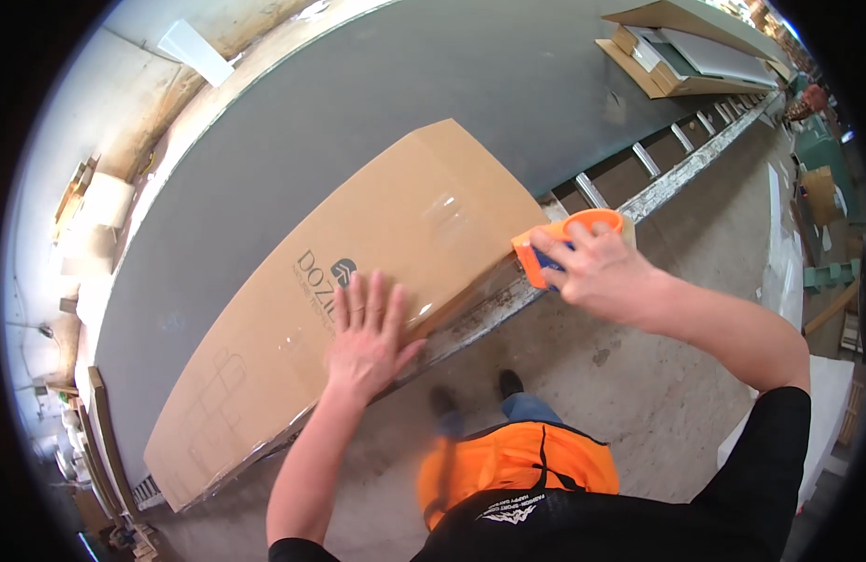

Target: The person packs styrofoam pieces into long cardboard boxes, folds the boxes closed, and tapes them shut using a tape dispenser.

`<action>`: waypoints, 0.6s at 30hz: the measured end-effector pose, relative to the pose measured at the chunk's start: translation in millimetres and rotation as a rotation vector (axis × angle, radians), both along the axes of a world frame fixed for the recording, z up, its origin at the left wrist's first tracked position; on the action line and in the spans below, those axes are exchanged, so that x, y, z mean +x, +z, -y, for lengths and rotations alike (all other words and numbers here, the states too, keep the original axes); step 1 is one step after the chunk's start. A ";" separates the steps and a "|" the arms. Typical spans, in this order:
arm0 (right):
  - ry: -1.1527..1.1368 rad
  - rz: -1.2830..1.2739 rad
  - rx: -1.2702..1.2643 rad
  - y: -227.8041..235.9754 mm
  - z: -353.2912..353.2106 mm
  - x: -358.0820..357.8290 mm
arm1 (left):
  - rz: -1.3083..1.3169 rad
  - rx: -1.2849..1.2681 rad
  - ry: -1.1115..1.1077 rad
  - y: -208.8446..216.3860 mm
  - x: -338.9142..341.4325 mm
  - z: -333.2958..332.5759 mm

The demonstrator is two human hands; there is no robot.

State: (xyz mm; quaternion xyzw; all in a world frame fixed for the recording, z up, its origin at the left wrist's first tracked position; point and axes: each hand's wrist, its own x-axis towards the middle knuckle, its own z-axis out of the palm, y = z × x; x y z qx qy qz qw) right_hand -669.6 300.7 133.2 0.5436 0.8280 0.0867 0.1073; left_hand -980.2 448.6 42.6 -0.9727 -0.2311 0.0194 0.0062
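A long brown cardboard box (264,309) with dark print lies at a slant on a grey-topped table, along its near edge. Clear tape glints on its top and down its near side. My left hand (366,342) presses flat on the box near the printing, fingers spread. At the box's right end, my right hand (601,267) grips an orange tape dispenser (597,221), which has a blue part under my fingers. The dispenser's front meets the box's right corner; whether its tape is stuck there I cannot tell.
The grey tabletop (358,84) extends behind the box. An open carton (672,61) holding white panels stands at the far right. A roller conveyor (681,138) with a worn white rail runs to the right. White sheets (826,403) lie at the lower right.
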 end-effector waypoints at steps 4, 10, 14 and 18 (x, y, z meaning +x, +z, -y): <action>-0.145 0.142 -0.218 3.0 -6.4 -40.6 | 0.185 -0.016 -0.025 -13.3 97.5 16.6; -0.313 1.614 0.258 -129.5 -17.4 -150.3 | 0.136 0.103 0.106 -13.1 129.9 15.5; 0.112 1.997 -0.548 -54.4 -1.1 -116.0 | 0.166 0.038 0.174 -2.2 136.6 22.0; -0.097 0.758 -1.023 -24.7 33.8 -44.1 | 0.195 0.012 0.225 -10.6 137.9 23.3</action>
